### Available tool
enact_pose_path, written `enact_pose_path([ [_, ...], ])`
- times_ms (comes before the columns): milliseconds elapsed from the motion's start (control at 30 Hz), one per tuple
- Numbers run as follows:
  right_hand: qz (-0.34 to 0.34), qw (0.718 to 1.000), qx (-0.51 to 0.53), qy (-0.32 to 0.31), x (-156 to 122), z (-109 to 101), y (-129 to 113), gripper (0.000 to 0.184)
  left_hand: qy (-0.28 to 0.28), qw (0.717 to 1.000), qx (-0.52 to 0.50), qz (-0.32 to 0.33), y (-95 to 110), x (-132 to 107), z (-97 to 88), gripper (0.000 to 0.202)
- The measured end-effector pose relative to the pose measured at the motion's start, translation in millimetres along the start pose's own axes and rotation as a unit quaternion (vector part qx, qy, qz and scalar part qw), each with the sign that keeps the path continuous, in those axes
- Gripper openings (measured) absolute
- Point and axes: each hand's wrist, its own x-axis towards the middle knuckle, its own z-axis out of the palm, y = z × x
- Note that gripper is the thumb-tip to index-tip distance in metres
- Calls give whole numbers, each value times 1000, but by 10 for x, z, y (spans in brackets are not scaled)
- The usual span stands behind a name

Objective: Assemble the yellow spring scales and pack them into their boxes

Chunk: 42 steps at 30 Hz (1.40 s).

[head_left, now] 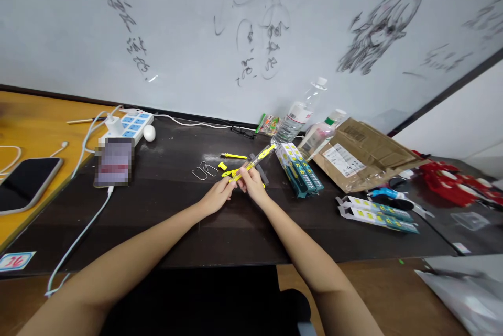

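Worktop [239, 241] of dark brown wood runs along the foot of a whiteboard [188, 53] covered in black writing and drawings, and two bare hands meet near its middle. The right hand [253, 184] is closed round a slim yellow-and-clear item [264, 155] that slants up and away to the right; the left hand [215, 197] pinches its lower end, fingers drawn together. Just beyond the hands lie a small yellow piece [222, 166], a thin yellow rod with a dark end [234, 156] and, further left, some bent wire pieces [204, 170]. To the right, a pair of yellow-and-green boxes [299, 168] lies near two clear bottles [294, 118], with a cardboard package [359, 155] behind and more slim boxes [379, 214], one end open, nearer the front edge. Over on the left, a phone [113, 162] with a blurred screen is plugged into a white cable [84, 241], beside a power strip [137, 123] and a round white object [149, 133].
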Motion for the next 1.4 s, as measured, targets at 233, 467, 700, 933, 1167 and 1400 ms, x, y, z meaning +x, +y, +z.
enact_pose_path([
  [233,13,999,-10,-42,4,-10,26,37,9,994,-106,17,41,7,-7,37],
  [467,-86,903,-415,76,102,-473,-28,28,151,973,-175,22,44,122,-207,30],
  [700,55,747,-660,52,106,-668,25,24,209,959,-193,-1,37,147,-250,29],
  [933,121,698,-699,101,70,-873,31,33,257,956,-137,-7,98,107,-224,43],
  [1167,89,713,-687,110,67,-925,-63,23,271,954,-122,-29,75,119,-255,44],
  [1400,-1,777,-629,25,102,-713,4,21,286,953,-96,-37,30,135,-299,45],
])
